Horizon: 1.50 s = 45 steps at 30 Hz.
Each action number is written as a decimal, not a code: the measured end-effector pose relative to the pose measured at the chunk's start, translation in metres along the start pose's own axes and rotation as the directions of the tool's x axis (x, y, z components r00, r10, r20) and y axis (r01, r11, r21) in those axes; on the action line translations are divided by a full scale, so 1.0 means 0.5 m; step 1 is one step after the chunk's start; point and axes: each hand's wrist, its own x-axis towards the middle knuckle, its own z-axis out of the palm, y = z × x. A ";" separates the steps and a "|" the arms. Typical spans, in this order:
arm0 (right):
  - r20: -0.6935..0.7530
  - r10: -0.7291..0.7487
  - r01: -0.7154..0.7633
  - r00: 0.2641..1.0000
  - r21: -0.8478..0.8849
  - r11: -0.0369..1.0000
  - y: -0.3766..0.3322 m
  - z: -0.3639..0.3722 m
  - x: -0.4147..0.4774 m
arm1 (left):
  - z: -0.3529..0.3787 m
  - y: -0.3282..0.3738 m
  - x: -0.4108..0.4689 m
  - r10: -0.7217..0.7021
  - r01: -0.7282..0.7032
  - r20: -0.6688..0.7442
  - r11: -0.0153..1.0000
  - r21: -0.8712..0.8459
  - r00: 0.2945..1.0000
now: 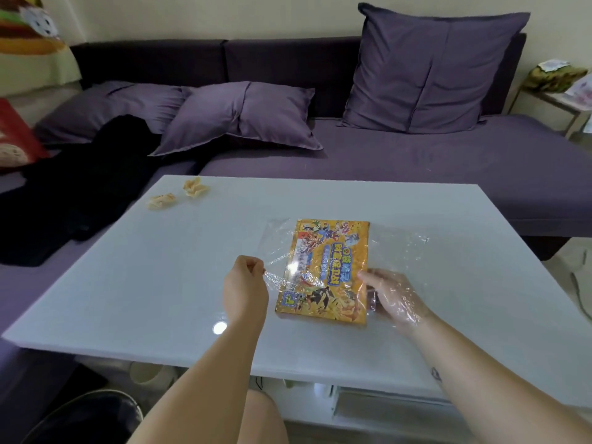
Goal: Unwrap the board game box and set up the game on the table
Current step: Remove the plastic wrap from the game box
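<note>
Board game box (323,270), plastic wrap (400,245) half off; left hand (245,286) pinching wrap; right hand (394,296) flat under it, fingers straight; box unopened, setup not begun.

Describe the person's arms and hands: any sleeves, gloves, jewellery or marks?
Both forearms are bare, with no sleeves in view. The left hand and right hand wear no gloves, and no rings or watch show. A small dark mark, perhaps a tattoo, sits on the right forearm. The right hand's sheen is clear wrap.
</note>
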 end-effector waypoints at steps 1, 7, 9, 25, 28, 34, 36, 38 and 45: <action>0.008 -0.015 0.015 1.000 -0.008 1.000 -0.002 -0.001 0.000 | -0.002 -0.002 0.003 -0.009 0.009 -0.005 1.000 0.005 1.000; -0.051 0.020 -0.018 0.999 0.045 0.999 -0.019 -0.032 -0.003 | -0.060 -0.052 0.039 -0.144 0.142 -0.098 0.990 -0.022 0.985; -0.143 0.055 -0.046 0.988 0.070 0.996 -0.024 -0.046 0.000 | -0.090 -0.079 0.059 -0.187 0.182 -0.151 0.982 -0.050 0.971; -0.463 0.125 -0.017 0.877 0.230 0.973 -0.038 0.149 0.031 | -0.301 -0.167 0.083 -0.320 0.280 -0.390 0.947 -0.155 0.864; -0.439 0.150 -0.049 0.886 0.234 0.971 -0.037 0.209 0.035 | -0.368 -0.199 0.088 -0.351 0.315 -0.445 0.936 -0.155 0.824; -0.366 0.113 -0.084 0.924 0.095 0.992 -0.016 0.314 0.034 | -0.437 -0.228 0.106 -0.377 0.342 -0.403 0.926 -0.157 0.834; -0.305 0.108 -0.095 0.946 0.060 0.994 -0.008 0.342 0.033 | -0.442 -0.233 0.116 -0.408 0.371 -0.329 0.913 -0.170 0.852; -0.246 0.121 -0.113 0.962 0.044 0.993 0.001 0.363 0.036 | -0.444 -0.240 0.132 -0.422 0.387 -0.239 0.904 -0.180 0.874; -0.163 0.128 -0.136 0.978 -0.041 0.990 0.008 0.371 0.057 | -0.457 -0.257 0.170 -0.356 0.354 -0.016 0.932 -0.074 0.934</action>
